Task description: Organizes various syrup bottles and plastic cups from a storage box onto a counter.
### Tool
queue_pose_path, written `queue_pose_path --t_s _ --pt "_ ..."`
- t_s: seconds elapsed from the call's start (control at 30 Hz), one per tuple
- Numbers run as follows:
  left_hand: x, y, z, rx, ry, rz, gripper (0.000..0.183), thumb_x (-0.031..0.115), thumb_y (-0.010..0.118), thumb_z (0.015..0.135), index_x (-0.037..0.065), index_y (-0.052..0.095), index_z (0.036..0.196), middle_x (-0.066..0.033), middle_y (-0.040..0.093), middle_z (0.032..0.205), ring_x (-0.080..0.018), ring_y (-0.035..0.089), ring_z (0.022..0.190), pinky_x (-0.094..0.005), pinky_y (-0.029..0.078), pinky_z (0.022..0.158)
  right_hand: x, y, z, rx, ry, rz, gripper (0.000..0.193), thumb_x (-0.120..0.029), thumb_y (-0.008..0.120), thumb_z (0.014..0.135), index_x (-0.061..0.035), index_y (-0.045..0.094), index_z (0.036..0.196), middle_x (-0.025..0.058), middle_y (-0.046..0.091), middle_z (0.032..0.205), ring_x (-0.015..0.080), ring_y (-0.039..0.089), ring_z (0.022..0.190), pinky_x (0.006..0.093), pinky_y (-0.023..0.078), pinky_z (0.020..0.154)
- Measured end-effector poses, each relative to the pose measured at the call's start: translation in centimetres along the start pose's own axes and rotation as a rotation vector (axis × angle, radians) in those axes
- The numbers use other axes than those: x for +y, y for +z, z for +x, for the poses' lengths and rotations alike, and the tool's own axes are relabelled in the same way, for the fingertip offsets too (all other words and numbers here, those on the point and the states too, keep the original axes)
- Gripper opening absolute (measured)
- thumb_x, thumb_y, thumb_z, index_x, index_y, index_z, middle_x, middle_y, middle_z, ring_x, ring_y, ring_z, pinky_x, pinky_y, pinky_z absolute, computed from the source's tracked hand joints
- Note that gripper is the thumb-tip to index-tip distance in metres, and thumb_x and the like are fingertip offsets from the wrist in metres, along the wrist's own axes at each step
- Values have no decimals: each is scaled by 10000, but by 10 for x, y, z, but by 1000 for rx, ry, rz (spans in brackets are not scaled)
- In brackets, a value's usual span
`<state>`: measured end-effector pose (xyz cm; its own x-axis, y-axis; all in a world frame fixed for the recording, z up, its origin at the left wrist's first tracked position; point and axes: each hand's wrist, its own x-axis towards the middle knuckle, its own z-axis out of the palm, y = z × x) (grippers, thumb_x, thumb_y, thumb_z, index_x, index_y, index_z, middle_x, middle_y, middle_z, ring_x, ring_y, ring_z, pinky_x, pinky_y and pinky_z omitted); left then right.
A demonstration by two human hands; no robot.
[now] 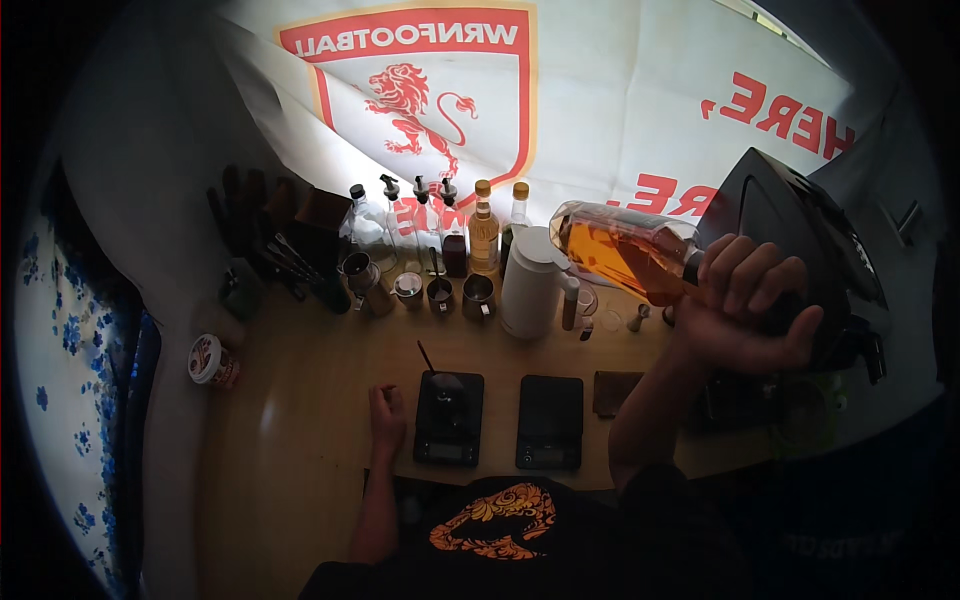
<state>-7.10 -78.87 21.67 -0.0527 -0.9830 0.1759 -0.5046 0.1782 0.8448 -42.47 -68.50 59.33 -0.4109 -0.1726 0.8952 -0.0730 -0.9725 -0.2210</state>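
Note:
My right hand [745, 305] is raised at the right and grips the neck of a clear bottle [620, 252] of amber liquid, tipped almost on its side with its base pointing left. My left hand [387, 418] rests on the wooden counter [300, 430] with loosely curled fingers and holds nothing. It lies just left of a black scale [449, 419] that carries a dark glass with a thin stick in it. A second black scale [550, 421] sits bare to its right.
Along the back stand several bottles with pourers [420, 225], metal cups [478, 296], a tall white canister [530, 282] and a dark tool holder [300, 245]. A black machine [800, 230] fills the right. A small round tub [210, 360] sits at the left. A white banner hangs behind.

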Motion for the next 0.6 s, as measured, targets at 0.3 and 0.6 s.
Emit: queue_pose_path --t_s 0.3,0.6 --pt "-11 26 49 114 4 -72 290 273 470 1014 20 536 889 -62 534 694 -137 489 626 -314 413 563 145 -62 18 57 204 -344 472 -326 487 991 -36 415 626 26 391 496 113 399 407 251 316 414" --pt "-21 34 56 171 -78 -99 292 251 441 1022 25 529 860 -51 532 705 -125 484 638 -300 419 573 268 -106 -22 100 485 -470 430 -250 394 989 -52 377 608 30 386 489 104 380 405 259 310 413"
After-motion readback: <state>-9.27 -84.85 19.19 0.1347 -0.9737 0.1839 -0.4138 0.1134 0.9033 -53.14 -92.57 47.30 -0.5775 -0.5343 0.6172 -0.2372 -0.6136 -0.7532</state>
